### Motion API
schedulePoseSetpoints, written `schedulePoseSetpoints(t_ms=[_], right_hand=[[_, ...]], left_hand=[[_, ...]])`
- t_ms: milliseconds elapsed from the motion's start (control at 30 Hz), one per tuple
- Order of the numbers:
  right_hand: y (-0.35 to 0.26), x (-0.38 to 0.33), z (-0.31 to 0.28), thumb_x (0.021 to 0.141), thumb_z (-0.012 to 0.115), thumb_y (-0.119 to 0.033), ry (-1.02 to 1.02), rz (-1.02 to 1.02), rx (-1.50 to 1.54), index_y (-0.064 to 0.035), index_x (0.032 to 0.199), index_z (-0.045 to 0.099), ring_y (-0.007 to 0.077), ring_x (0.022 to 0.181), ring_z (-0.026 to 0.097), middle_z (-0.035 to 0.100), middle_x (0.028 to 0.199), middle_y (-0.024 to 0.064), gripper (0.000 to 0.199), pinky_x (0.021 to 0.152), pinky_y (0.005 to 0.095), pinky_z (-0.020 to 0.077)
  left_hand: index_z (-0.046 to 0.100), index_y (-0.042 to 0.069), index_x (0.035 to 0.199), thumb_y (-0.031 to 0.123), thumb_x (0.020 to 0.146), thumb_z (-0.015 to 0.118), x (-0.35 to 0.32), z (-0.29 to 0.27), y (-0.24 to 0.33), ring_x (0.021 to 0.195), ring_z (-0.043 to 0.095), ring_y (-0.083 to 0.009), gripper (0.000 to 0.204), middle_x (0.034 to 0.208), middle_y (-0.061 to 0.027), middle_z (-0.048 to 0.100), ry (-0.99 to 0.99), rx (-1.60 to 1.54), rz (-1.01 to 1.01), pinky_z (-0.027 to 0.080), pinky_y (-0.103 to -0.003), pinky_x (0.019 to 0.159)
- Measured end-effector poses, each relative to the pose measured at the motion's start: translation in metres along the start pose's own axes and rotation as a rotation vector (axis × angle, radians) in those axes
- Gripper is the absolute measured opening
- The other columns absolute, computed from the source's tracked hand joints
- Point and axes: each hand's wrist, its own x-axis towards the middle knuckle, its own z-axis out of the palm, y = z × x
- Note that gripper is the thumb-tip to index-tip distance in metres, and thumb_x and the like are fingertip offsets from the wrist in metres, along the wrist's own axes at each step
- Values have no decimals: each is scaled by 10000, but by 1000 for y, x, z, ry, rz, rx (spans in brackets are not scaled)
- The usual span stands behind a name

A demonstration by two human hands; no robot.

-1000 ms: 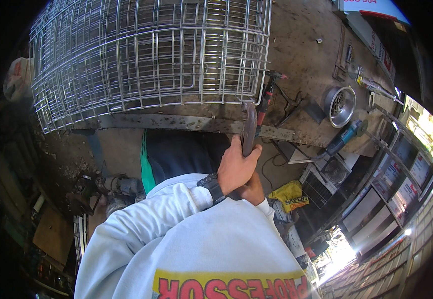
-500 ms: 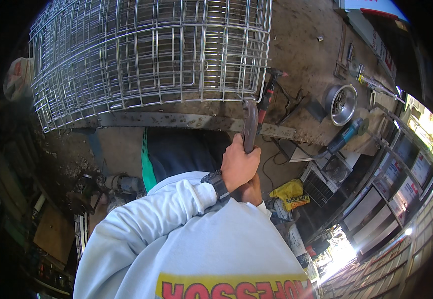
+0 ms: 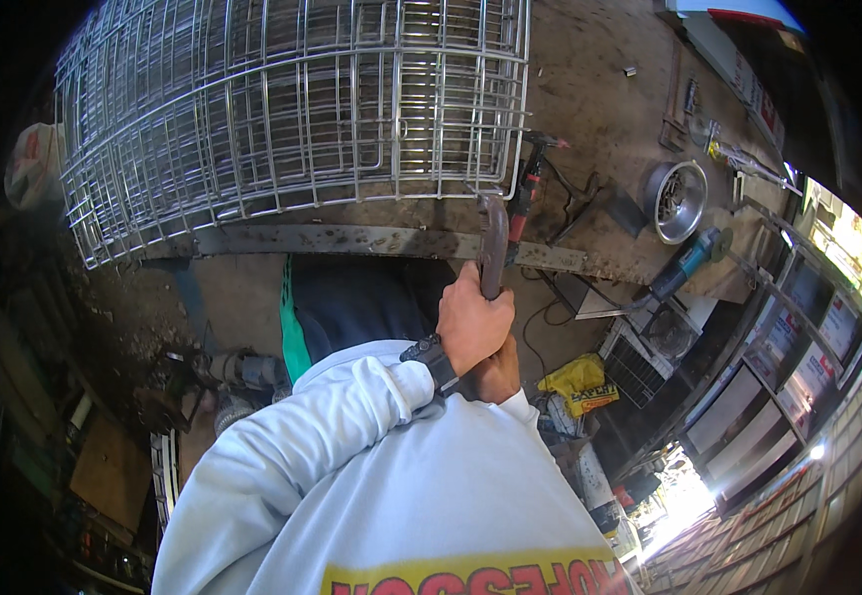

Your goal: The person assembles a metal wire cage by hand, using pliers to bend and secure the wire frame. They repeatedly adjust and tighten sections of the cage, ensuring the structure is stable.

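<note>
- Nearest me, my left hand (image 3: 472, 322) is clamped on a curved metal bar (image 3: 492, 248); my right hand (image 3: 495, 375) sits beneath, grip hidden.
- Beyond, the bar's tip meets the wire cage (image 3: 292, 109) at its lower corner on the workbench (image 3: 589, 109).
- I judge the levering midway; that corner isn't yet visibly bent.

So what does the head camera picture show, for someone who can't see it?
Two hands, left hand over right hand, grip a curved metal bar pointing at a wire cage on a dirty workbench. A metal bowl sits nearby.
</note>
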Motion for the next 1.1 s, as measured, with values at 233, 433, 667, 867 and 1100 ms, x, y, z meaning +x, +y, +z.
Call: schedulePoseSetpoints(t_ms=[233,433,667,867,1100], right_hand=[[1,0,3,868,713,-206,29,-13,65,27,1280,630,258,1133,684,725,1186,164,480,977,381,512],[9,3,-2,862,718,-183,-43,34,75,27,1331,596,274,1201,653,690,1276,176,528,1023,387,495],[22,-4,-1,874,682,-179,49,6,-38,15,1428,531,332,1293,588,620,1377,204,607,1089,380,450],[-11,-19,-51,742,606,-95,-43,32,408,98,1381,553,297,1261,614,669,1308,216,670,1130,374,413],[30,-2,-108,733,567,-102,219,111,418,145,1347,541,327,1225,648,676,1281,237,663,1101,376,446]], left_hand=[[602,-45,994,215,838,667,2,3,-4,915,666,-522,311,878,-323,694,27,-14,29,540,-524,817],[603,-46,1007,206,843,660,2,6,-7,906,681,-505,305,876,-309,705,64,-10,83,544,-511,806],[614,8,1241,396,949,688,-4,-9,4,1048,689,-356,492,1130,-228,702,-171,43,-8,521,-412,908],[619,12,1236,468,904,736,-1,-33,27,1127,592,-404,576,1194,-210,614,-125,342,605,470,-468,991],[684,107,1066,243,834,774,71,-79,71,1168,538,-277,284,1162,-68,592,196,1112,1337,415,-437,1052]])
